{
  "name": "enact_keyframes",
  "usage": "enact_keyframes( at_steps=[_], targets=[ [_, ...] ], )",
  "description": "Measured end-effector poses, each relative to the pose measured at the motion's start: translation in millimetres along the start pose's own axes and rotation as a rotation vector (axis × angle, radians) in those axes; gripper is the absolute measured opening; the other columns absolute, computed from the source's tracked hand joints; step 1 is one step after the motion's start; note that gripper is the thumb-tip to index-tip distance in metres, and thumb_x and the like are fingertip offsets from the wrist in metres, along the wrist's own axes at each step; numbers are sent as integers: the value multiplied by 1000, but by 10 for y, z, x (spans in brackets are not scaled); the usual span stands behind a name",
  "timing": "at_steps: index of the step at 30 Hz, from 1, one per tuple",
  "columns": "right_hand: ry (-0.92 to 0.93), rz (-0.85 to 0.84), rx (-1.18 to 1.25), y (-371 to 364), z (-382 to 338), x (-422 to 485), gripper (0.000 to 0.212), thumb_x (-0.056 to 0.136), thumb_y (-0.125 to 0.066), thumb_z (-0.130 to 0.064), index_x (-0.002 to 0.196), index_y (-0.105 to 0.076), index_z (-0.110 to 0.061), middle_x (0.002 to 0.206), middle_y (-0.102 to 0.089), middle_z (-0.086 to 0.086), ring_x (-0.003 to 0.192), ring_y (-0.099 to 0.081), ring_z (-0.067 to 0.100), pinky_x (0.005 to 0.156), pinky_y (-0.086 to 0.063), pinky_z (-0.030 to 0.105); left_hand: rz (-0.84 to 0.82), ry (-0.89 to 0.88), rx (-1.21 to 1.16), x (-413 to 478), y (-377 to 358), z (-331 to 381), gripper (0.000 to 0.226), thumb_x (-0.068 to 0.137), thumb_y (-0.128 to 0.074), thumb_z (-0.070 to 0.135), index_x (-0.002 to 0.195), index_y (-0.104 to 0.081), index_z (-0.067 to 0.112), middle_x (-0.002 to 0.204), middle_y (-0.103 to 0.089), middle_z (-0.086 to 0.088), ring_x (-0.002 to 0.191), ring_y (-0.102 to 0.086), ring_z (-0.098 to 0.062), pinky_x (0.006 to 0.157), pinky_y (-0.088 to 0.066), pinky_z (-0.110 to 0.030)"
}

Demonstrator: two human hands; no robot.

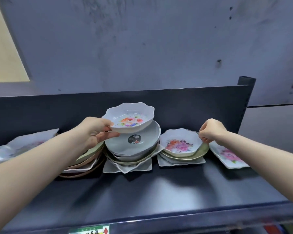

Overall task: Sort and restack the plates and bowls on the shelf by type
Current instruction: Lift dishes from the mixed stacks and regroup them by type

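- Shelf (159, 191): dark, w/ low back panel; all dishes sat along its rear.
- Centre stack (130, 159): square white plates at the bottom, green plate above, pale grey bowl (125, 142) w/ black sticker on top, tilted.
- Left stack (85, 164): pink, white & green plates, partly hidden behind your left forearm.
- Right stack (181, 160): square white plates, green plate, then octagonal floral bowl (180, 142) on top.
- Oblong floral plate (228, 157): far right, flat on shelf, apart from the stacks.
- Wavy-rim floral bowl (129, 118): lifted above the grey bowl, tilted toward you.
- Your left hand (95, 132): pinched the wavy-rim bowl's left edge, thumb over rim, fingers under.
- Your right hand (210, 130): curled narrow, fingertips at the octagonal bowl's right rim; firm grip or not, can't tell.
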State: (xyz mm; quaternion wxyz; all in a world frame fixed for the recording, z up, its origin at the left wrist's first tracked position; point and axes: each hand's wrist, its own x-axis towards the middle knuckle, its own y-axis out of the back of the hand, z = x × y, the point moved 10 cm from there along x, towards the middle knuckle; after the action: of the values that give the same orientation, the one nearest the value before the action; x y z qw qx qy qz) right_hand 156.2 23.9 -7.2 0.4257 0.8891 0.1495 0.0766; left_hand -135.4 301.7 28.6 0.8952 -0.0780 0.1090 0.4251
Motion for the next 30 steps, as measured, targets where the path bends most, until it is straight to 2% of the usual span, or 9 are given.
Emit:
enact_keyframes(
  at_steps=[6, 9, 11, 13, 16, 20, 22, 25, 30],
  targets=[
    [22, -12, -165, -130, 11, 39, 14, 69, -62, -6, 80, -70, -3, 68, -74, 8, 63, -73, 22, 70, -60, 31, -12, -7, -7, -53, -263, -23, 19, 87, -50, -11, 106, -54, -10, 102, -61, -28, 73, -64, -34, 40, -56, -29],
    [11, -40, -203, -234, 41, 93, 14, 69, -63, -3, 81, -71, -5, 72, -72, 9, 70, -72, 24, 56, -52, 25, -15, -20, 6, -92, -337, -25, 12, 88, -49, -11, 95, -54, -3, 107, -62, -26, 79, -66, -32, 51, -59, -38],
    [5, -24, -159, -219, 58, 158, 19, 66, -61, -2, 80, -73, -3, 73, -73, 11, 72, -72, 26, 59, -55, 29, -10, -20, 29, -105, -356, -41, 14, 89, -48, -10, 96, -53, 0, 108, -62, -24, 86, -66, -33, 56, -58, -39],
    [12, -4, -83, -77, 1, 220, 22, 62, -57, -1, 74, -75, -2, 68, -74, 12, 65, -73, 27, 64, -60, 35, -2, -17, 48, -107, -355, -53, 18, 90, -44, -9, 101, -53, 1, 105, -62, -21, 82, -67, -31, 53, -59, -36],
    [63, 62, -28, 347, -185, 298, 21, 66, -55, 2, 66, -74, -6, 63, -72, 8, 52, -71, 25, 61, -62, 39, 11, -15, 37, -107, -342, -38, 18, 90, -39, -10, 89, -52, 2, 91, -62, -16, 72, -64, -26, 51, -58, -33],
    [51, 135, 157, 865, -323, 370, 19, 68, -60, 9, 70, -74, -3, 69, -72, 12, 54, -69, 27, 59, -62, 37, 21, -18, 64, -114, -343, -10, 25, 88, -35, -11, 80, -53, 5, 81, -63, -12, 69, -63, -22, 57, -57, -34],
    [25, 104, 310, 963, -386, 372, 19, 68, -61, 15, 79, -73, 6, 72, -67, 17, 51, -64, 26, 50, -59, 30, 3, -25, 87, -139, -390, -9, 27, 89, -36, -10, 79, -55, 6, 73, -65, -10, 63, -64, -19, 58, -58, -33],
    [17, 23, 484, 912, -551, 312, 24, 68, -59, 20, 91, -66, 17, 79, -63, 20, 55, -62, 27, 59, -58, 31, -33, -28, 95, -200, -500, -18, 25, 93, -36, -3, 80, -54, 9, 68, -66, -8, 60, -65, -19, 56, -58, -34],
    [102, -136, 492, 519, -939, -37, 17, 71, -60, 21, 79, -69, 9, 75, -63, 18, 38, -59, 14, 43, -54, 21, -65, -11, 38, -263, -620, -57, 21, 96, -38, 7, 82, -53, 12, 77, -62, -11, 66, -62, -24, 59, -59, -38]
  ],
)
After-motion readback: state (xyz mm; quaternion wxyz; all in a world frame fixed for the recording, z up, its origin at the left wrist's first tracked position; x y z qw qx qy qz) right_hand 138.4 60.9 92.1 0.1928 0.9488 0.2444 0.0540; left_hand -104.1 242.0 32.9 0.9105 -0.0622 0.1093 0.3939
